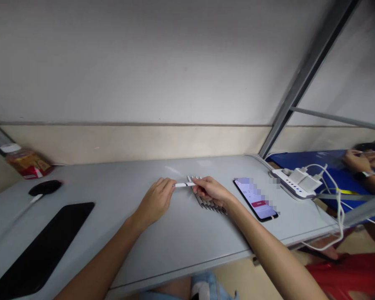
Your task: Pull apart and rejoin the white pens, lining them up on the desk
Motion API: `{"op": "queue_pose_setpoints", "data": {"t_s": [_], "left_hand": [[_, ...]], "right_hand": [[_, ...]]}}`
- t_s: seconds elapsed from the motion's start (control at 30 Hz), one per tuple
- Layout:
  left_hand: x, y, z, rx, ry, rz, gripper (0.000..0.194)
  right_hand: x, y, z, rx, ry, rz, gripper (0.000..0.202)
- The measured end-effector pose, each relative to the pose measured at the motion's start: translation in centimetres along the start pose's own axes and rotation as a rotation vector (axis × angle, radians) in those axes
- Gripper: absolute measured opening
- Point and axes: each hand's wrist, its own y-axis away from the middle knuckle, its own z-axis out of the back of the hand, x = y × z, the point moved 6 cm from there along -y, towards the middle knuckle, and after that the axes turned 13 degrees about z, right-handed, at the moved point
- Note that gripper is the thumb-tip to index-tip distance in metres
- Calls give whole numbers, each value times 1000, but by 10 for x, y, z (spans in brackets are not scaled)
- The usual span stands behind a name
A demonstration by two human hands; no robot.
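Between my two hands is a white pen [183, 184] with dark marks, held level above the table. My left hand [158, 198] pinches its left end. At the other end, the fingers of my right hand [211, 190] close on it. Several more pens [203, 203] with silvery ends lie side by side on the table beneath my right hand, which hides part of them.
A lit phone [255, 199] lies right of the pens, near a white power strip [293, 183] with chargers and cables. To the left are a black mat [46, 246], a black mouse [45, 187] and a bottle [26, 161]. Another person's hands [359, 160] show at far right.
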Motion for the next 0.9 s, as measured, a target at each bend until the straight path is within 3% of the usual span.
{"op": "queue_pose_setpoints", "data": {"t_s": [0.2, 0.33, 0.47, 0.57, 0.7, 0.83, 0.9], "left_hand": [[0, 1, 2, -24, -77, 29, 26], [9, 1, -1, 7, -1, 129, 23], [18, -1, -7, 48, 129, 186, 23], [21, -2, -5, 25, 165, 194, 25], [18, -2, -2, 27, 142, 143, 31], [13, -2, 1, 7, 121, 102, 31], [11, -2, 3, 4, 122, 99, 31]], "right_hand": [[4, 0, -3, 29, 40, 87, 44], [17, 0, -4, 36, 307, 320, 43], [28, 1, -2, -47, 564, 504, 29], [28, 1, 1, -95, 573, 521, 29], [21, -1, 5, -102, 556, 427, 38], [28, 0, 7, -145, 531, 542, 24], [28, 0, 9, -164, 477, 524, 34]]}}
